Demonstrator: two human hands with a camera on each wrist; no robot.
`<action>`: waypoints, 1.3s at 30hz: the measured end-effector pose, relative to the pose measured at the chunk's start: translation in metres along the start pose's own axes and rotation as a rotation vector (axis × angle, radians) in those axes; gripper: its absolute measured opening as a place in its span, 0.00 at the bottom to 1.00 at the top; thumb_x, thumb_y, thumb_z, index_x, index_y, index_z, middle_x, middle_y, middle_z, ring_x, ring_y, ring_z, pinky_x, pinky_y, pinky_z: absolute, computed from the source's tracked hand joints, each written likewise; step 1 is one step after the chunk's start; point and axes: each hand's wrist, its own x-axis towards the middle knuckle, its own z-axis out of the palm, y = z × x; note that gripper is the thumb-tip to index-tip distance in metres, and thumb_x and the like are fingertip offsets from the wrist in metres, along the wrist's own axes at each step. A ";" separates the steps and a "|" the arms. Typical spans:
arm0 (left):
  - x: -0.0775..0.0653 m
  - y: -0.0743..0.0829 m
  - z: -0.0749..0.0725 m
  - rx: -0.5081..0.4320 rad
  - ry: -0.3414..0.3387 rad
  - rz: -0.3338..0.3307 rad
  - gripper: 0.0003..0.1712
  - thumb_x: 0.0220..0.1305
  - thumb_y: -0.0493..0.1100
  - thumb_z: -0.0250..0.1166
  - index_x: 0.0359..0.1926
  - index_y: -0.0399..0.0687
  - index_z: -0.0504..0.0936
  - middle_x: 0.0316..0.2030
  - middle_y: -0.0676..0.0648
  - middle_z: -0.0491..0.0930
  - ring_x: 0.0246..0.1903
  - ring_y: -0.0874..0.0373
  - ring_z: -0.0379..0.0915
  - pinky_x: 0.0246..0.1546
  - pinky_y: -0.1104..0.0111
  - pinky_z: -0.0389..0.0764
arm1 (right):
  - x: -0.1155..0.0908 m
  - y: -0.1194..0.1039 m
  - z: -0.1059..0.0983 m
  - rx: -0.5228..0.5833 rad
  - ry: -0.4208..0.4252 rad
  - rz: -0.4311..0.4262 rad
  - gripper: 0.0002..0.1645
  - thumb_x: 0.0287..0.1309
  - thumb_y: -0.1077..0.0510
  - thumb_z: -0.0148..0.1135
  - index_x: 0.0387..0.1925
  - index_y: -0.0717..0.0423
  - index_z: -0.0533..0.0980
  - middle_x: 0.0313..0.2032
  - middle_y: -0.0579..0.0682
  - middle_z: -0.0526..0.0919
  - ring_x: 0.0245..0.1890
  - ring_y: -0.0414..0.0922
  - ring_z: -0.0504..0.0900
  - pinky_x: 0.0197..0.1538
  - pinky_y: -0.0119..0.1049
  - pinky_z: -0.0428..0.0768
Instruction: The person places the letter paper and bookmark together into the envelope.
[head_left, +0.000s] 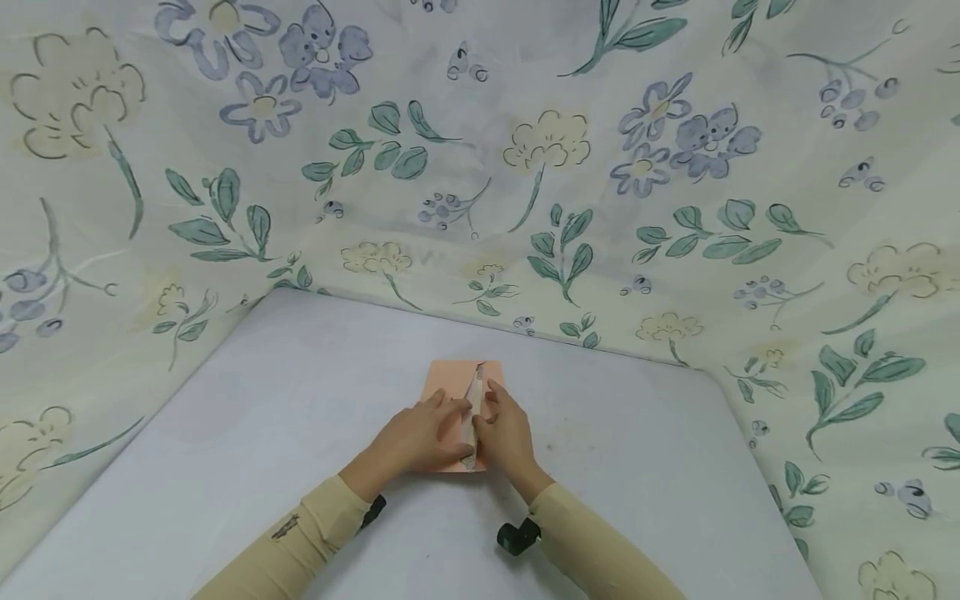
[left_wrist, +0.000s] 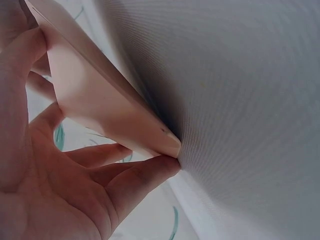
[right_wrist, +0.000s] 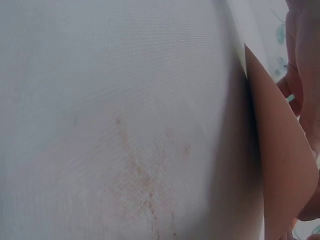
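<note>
A folded salmon-pink paper lies in the middle of the white table. A narrow whitish strip runs lengthwise along it, with dark patterned bits at both ends. My left hand holds its left part, thumb and fingertips at the strip. In the left wrist view the pink paper slopes up from the table, the left hand with fingers spread along it. My right hand pinches the paper beside the strip with curled fingers. The right wrist view shows a raised pink panel, the right hand partly hidden.
White cloth covers the table, with faint brownish stains right of the paper. A floral curtain stands behind and along both sides. Dark wrist devices sit under the sleeves.
</note>
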 end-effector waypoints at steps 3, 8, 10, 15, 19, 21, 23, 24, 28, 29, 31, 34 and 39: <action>0.000 0.000 0.000 0.000 0.004 0.001 0.40 0.60 0.66 0.70 0.69 0.58 0.74 0.71 0.29 0.64 0.63 0.28 0.70 0.57 0.38 0.73 | 0.000 0.000 -0.001 0.016 -0.013 0.017 0.39 0.58 0.67 0.68 0.70 0.62 0.68 0.57 0.60 0.82 0.32 0.44 0.84 0.32 0.34 0.80; 0.000 -0.001 0.000 0.000 0.007 0.004 0.40 0.60 0.66 0.70 0.69 0.58 0.74 0.71 0.29 0.64 0.62 0.28 0.70 0.57 0.37 0.73 | 0.000 0.002 0.000 0.044 -0.052 0.040 0.41 0.56 0.68 0.68 0.72 0.63 0.66 0.58 0.60 0.82 0.31 0.42 0.82 0.32 0.33 0.79; 0.000 -0.001 0.000 -0.004 0.004 0.004 0.40 0.60 0.65 0.70 0.69 0.58 0.74 0.71 0.29 0.64 0.62 0.27 0.69 0.57 0.37 0.73 | 0.000 0.003 0.001 0.046 -0.061 0.047 0.41 0.57 0.68 0.67 0.72 0.63 0.66 0.58 0.60 0.81 0.31 0.41 0.82 0.32 0.32 0.79; 0.000 -0.001 0.001 -0.007 0.004 0.007 0.38 0.60 0.64 0.70 0.69 0.58 0.74 0.71 0.29 0.64 0.63 0.28 0.69 0.58 0.37 0.72 | 0.000 0.002 0.005 0.049 -0.060 0.046 0.40 0.57 0.69 0.66 0.72 0.63 0.65 0.59 0.60 0.81 0.32 0.42 0.84 0.33 0.33 0.80; 0.001 -0.002 0.001 -0.002 0.018 0.019 0.37 0.61 0.63 0.69 0.69 0.58 0.75 0.71 0.29 0.64 0.63 0.28 0.70 0.57 0.37 0.72 | -0.001 0.000 0.006 0.044 -0.055 0.044 0.39 0.59 0.69 0.64 0.72 0.63 0.66 0.58 0.59 0.82 0.34 0.43 0.85 0.33 0.33 0.81; 0.001 -0.002 0.001 -0.001 0.025 0.025 0.37 0.61 0.62 0.70 0.68 0.58 0.75 0.70 0.29 0.65 0.61 0.28 0.71 0.55 0.37 0.74 | -0.001 0.000 0.007 0.045 -0.053 0.042 0.38 0.59 0.69 0.64 0.71 0.63 0.66 0.57 0.59 0.82 0.35 0.43 0.85 0.34 0.33 0.80; 0.001 -0.002 0.001 -0.001 0.030 0.028 0.36 0.60 0.61 0.70 0.68 0.58 0.75 0.70 0.29 0.66 0.60 0.29 0.72 0.54 0.38 0.74 | -0.001 0.000 0.008 0.046 -0.051 0.040 0.38 0.59 0.69 0.63 0.71 0.63 0.67 0.57 0.58 0.83 0.35 0.43 0.84 0.34 0.33 0.80; 0.001 -0.003 0.001 0.001 0.032 0.030 0.36 0.60 0.61 0.70 0.67 0.58 0.76 0.69 0.30 0.66 0.59 0.29 0.73 0.54 0.38 0.75 | -0.001 -0.001 0.008 0.045 -0.049 0.038 0.37 0.59 0.69 0.63 0.71 0.62 0.67 0.56 0.58 0.83 0.35 0.43 0.84 0.34 0.34 0.80; 0.000 -0.002 0.001 0.006 0.027 0.026 0.36 0.60 0.62 0.70 0.67 0.59 0.76 0.69 0.31 0.67 0.58 0.30 0.74 0.52 0.40 0.77 | -0.002 -0.001 0.008 0.042 -0.030 0.034 0.36 0.60 0.67 0.62 0.70 0.62 0.68 0.56 0.58 0.83 0.36 0.44 0.85 0.37 0.36 0.81; 0.000 -0.002 0.001 0.007 0.026 0.024 0.36 0.60 0.62 0.70 0.67 0.59 0.76 0.69 0.31 0.67 0.58 0.30 0.75 0.52 0.40 0.77 | -0.002 -0.001 0.007 0.044 -0.025 0.032 0.36 0.60 0.67 0.62 0.70 0.62 0.68 0.56 0.58 0.83 0.36 0.45 0.85 0.38 0.36 0.82; 0.000 -0.002 0.000 0.004 0.021 0.015 0.36 0.60 0.63 0.70 0.67 0.59 0.75 0.69 0.30 0.67 0.59 0.29 0.73 0.53 0.39 0.76 | -0.002 -0.001 0.007 0.050 -0.020 0.033 0.35 0.60 0.66 0.62 0.70 0.62 0.68 0.56 0.58 0.83 0.37 0.45 0.85 0.38 0.36 0.82; 0.000 -0.002 0.000 0.008 0.015 0.006 0.37 0.60 0.64 0.70 0.68 0.59 0.75 0.70 0.29 0.65 0.61 0.28 0.71 0.55 0.38 0.74 | -0.002 -0.001 0.006 0.076 -0.034 0.034 0.37 0.60 0.66 0.63 0.71 0.62 0.67 0.56 0.58 0.83 0.36 0.46 0.86 0.37 0.35 0.82; 0.001 -0.001 0.000 0.022 0.018 0.004 0.39 0.59 0.68 0.69 0.68 0.60 0.75 0.70 0.29 0.65 0.60 0.27 0.72 0.55 0.37 0.74 | -0.002 -0.001 0.007 0.106 -0.076 0.046 0.40 0.60 0.66 0.66 0.73 0.60 0.65 0.59 0.57 0.81 0.36 0.43 0.85 0.34 0.31 0.81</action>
